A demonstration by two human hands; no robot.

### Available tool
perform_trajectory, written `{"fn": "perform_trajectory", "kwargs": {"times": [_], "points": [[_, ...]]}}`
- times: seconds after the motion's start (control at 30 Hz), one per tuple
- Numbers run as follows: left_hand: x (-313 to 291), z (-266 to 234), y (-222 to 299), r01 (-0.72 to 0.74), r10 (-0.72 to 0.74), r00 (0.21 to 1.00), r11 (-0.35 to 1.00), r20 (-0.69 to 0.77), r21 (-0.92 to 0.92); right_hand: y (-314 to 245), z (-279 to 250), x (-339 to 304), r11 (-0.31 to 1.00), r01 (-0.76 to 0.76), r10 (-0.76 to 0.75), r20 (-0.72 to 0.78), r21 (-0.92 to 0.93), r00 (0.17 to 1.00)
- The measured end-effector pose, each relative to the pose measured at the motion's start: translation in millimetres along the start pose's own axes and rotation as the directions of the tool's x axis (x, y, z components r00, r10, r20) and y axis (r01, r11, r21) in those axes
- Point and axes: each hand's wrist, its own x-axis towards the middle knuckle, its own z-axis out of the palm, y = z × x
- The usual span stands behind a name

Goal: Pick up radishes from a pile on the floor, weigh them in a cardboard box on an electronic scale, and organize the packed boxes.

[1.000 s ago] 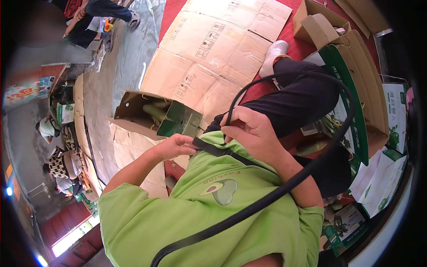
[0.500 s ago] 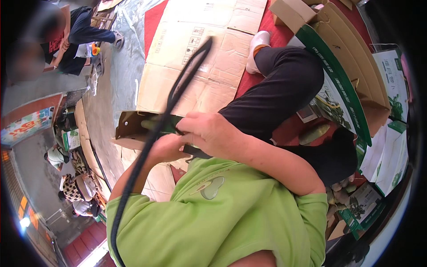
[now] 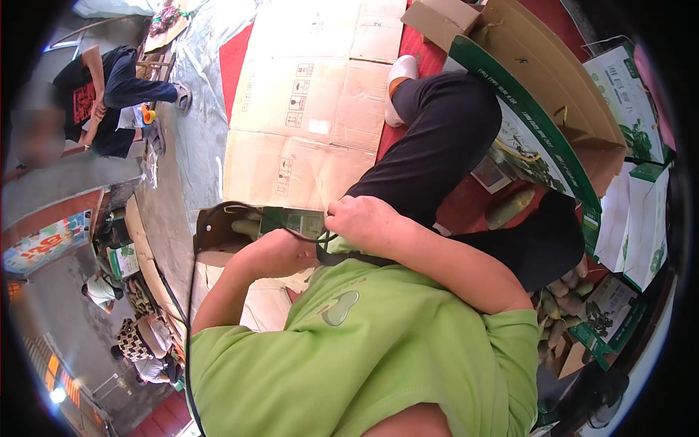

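Note:
In front of my waist my two hands are close together. My left hand (image 3: 293,246) is closed beside a dark strap (image 3: 329,256), and what its fingers hold is hidden. Just right of it, my right hand (image 3: 362,218) has its fingers pinched together; I cannot make out what is in them. A thin black cable (image 3: 192,313) rises at the left, bends over and runs down to the gap between both hands. Beyond the left hand stands an open cardboard box (image 3: 211,256) with a pale green vegetable (image 3: 246,227) and a green pack (image 3: 304,222) in it.
Flattened cardboard (image 3: 291,95) lies ahead. At right stand a large open green-and-brown carton (image 3: 564,87), a long green vegetable (image 3: 510,210) on red carpet, white cartons (image 3: 644,226) and a vegetable pile (image 3: 561,309). A person (image 3: 116,102) sits far left; others work lower left.
The black cable has dropped from across the middle of the view to a low loop by my hands. My hands have moved slightly apart, uncovering the green pack. The view has shifted a little.

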Motion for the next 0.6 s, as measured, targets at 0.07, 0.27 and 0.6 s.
{"fn": "perform_trajectory", "kwargs": {"times": [0.07, 0.27, 0.6], "points": [[7, -6, 7, 0.072, -0.065, 0.996, 0.992, 0.067, -0.105, 13, 14, 1, 0.998, -0.012, 0.009, -0.047, -0.068, 0.999], [56, -28, 82, -0.388, 0.233, 0.899, 0.817, -0.372, -0.425, 20, 27, 27, 0.992, -0.035, 0.043, 0.069, -0.118, 0.997], [135, -156, 238, -0.814, 0.654, 0.578, 0.502, -0.489, -0.291, 8, 47, 55, 0.980, 0.079, -0.080, 0.004, -0.182, 0.997]]}}
